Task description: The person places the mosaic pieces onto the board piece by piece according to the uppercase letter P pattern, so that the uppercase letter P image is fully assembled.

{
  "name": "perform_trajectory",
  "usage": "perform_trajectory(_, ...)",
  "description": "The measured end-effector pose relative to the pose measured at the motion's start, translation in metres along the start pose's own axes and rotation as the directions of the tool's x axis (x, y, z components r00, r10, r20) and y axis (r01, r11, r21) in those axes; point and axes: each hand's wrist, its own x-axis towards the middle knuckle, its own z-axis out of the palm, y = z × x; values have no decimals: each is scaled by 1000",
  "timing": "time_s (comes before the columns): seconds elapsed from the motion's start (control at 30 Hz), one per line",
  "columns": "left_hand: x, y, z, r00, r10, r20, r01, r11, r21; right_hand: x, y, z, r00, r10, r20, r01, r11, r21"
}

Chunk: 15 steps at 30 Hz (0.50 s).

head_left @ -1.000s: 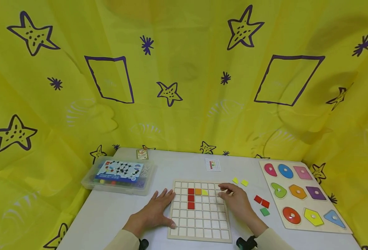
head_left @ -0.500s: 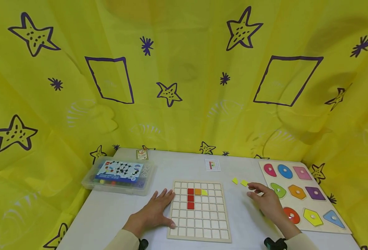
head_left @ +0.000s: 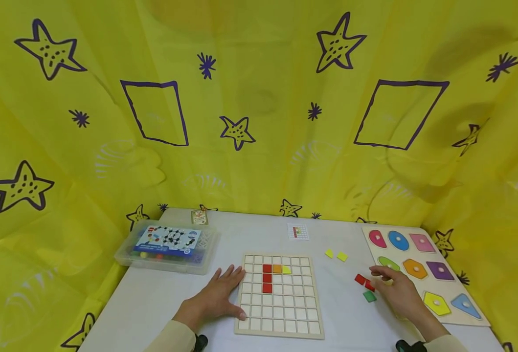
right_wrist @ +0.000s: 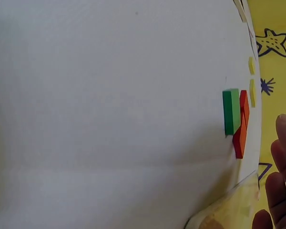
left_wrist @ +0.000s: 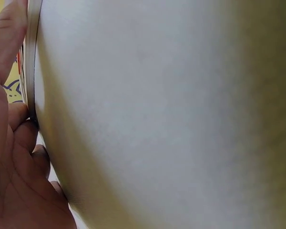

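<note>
A wooden grid board [head_left: 281, 313] lies on the white table. In its upper rows sit three red tiles [head_left: 267, 277] in a column, an orange tile [head_left: 277, 269] and a yellow piece [head_left: 286, 269]. My left hand [head_left: 214, 299] rests spread beside the board, thumb and fingers touching its left edge. To the right, my right hand [head_left: 399, 293] hovers beside two loose red tiles [head_left: 360, 279], partly covering one. Nothing shows between its loosely bent fingers [right_wrist: 279, 191]. A green tile [head_left: 370, 296] lies just below the red ones, and two yellow pieces [head_left: 342, 256] lie farther back.
A shape puzzle board [head_left: 417, 313] with knobbed pieces lies at the right, partly under my right hand. Behind the grid is a small pattern card [head_left: 298, 232]. At the left stands a clear plastic box [head_left: 166, 247], with another small card [head_left: 199, 217] behind it.
My right hand has moved right from the grid board's upper right, past the yellow pieces, to the red tiles. The left hand has stayed at the board's edge.
</note>
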Motion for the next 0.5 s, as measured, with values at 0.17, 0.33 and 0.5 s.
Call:
perform_trajectory(0.17,0,0,-1,1000,-12,0,12,1000,0,1,12,-2,999,20,49,-20,1000,-2)
perform_trajectory(0.33,0,0,0,1000,7,-11,-7,1000,6,2,18,1,996,38,85,-39,999,8)
perform_trajectory(0.5,-1,0,1,998,47,-31,-46,999,18,6,18,3,997,0,76,1,1000,-22)
